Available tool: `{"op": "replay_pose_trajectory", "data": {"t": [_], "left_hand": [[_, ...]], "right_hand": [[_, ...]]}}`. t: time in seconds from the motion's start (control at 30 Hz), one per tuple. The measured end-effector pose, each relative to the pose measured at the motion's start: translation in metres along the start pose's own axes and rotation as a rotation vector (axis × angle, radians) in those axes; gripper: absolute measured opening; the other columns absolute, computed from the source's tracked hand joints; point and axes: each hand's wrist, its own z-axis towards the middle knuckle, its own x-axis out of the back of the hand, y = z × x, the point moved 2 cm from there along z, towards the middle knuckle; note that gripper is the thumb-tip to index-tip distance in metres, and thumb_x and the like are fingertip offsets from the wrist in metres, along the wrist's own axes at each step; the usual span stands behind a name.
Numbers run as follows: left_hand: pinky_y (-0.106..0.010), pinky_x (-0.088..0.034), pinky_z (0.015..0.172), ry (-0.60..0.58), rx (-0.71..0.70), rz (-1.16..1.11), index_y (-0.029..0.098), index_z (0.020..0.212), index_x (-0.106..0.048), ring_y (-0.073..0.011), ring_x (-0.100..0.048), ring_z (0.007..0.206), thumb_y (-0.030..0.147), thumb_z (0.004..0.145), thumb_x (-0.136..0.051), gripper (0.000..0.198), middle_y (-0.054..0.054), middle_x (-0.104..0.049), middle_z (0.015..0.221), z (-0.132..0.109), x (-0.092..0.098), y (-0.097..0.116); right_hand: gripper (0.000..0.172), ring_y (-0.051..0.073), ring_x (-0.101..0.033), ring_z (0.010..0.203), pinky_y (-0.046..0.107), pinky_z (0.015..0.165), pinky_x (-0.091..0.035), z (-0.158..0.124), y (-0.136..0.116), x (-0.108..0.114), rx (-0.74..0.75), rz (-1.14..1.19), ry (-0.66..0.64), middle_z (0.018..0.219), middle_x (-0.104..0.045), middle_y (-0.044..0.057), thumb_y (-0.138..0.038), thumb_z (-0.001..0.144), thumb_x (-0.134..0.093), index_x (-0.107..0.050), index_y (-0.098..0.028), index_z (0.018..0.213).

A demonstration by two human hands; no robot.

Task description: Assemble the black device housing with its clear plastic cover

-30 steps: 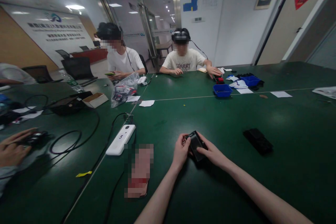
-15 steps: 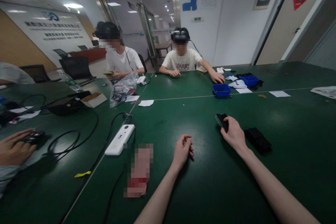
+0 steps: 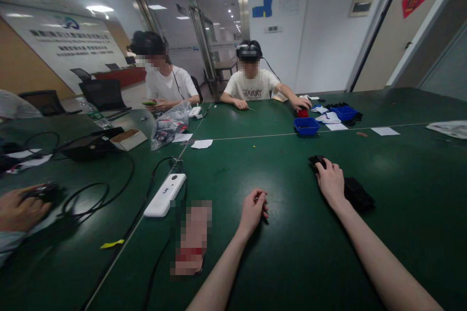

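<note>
My right hand [image 3: 331, 182] grips a small black rectangular object [image 3: 316, 160] low at the green table, its fingers over the near end; its exact kind does not show. Just right of that hand lies a black fabric-like pouch or case [image 3: 358, 194], partly hidden by the wrist. Resting on the tabletop near the middle, my left hand [image 3: 253, 209] has its fingers curled in and the thumb against them, with nothing visible in it. A blurred-out pinkish phone-shaped item [image 3: 195, 233] lies left of my left forearm.
A white power bank marked 5 [image 3: 166, 195] and black cables [image 3: 85, 199] lie to the left. A co-worker's hand [image 3: 25, 206] is at the left edge. Across the table, another person's hand [image 3: 301, 103] holds something red beside a blue tray [image 3: 307, 126].
My right hand has shifted slightly right with the black object, which now sits flatter. My left hand has stayed put. Across the table, a red item has appeared under the person's hand.
</note>
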Motion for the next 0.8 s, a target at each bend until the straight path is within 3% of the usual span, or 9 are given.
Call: {"op": "replay_pose_trajectory", "data": {"t": [0.33,0.53,0.67,0.8], "left_hand": [[-0.016,-0.044,0.036,-0.005,-0.017,-0.009,0.013,0.082,-0.055,-0.0068,-0.05,0.046,0.039,0.075,-0.052,0.027,0.002,-0.049,0.062,-0.001,0.0,0.002],[-0.016,-0.042,0.036,-0.006,-0.019,-0.004,0.013,0.081,-0.057,-0.0064,-0.049,0.043,0.04,0.075,-0.053,0.028,0.003,-0.05,0.059,0.0,0.0,0.001],[-0.016,-0.041,0.036,-0.006,-0.023,0.008,0.012,0.081,-0.057,-0.0063,-0.049,0.043,0.039,0.076,-0.052,0.028,0.002,-0.05,0.059,0.0,0.0,0.0],[-0.016,-0.039,0.035,-0.017,-0.016,0.013,0.012,0.082,-0.057,-0.006,-0.048,0.041,0.04,0.076,-0.052,0.028,0.003,-0.05,0.058,0.0,0.0,-0.001]], "right_hand": [[0.037,0.036,-0.044,0.113,0.051,0.085,-0.04,-0.001,0.001,-0.012,0.031,-0.013,-0.056,0.133,-0.04,0.021,-0.006,0.076,-0.04,-0.06,-0.011,0.108],[0.045,0.035,-0.038,0.122,0.054,0.089,-0.038,-0.003,0.003,-0.018,0.051,0.003,-0.053,0.139,-0.036,0.018,-0.007,0.074,-0.039,-0.055,-0.014,0.116],[0.045,0.036,-0.031,0.127,0.055,0.093,-0.034,-0.007,-0.002,-0.007,0.077,-0.001,-0.049,0.14,-0.034,0.019,-0.009,0.076,-0.04,-0.051,-0.014,0.12],[0.042,0.037,-0.036,0.123,0.051,0.091,-0.037,-0.007,-0.001,0.014,0.074,-0.074,-0.018,0.134,-0.039,0.024,-0.017,0.08,-0.041,-0.048,-0.01,0.121]]}}
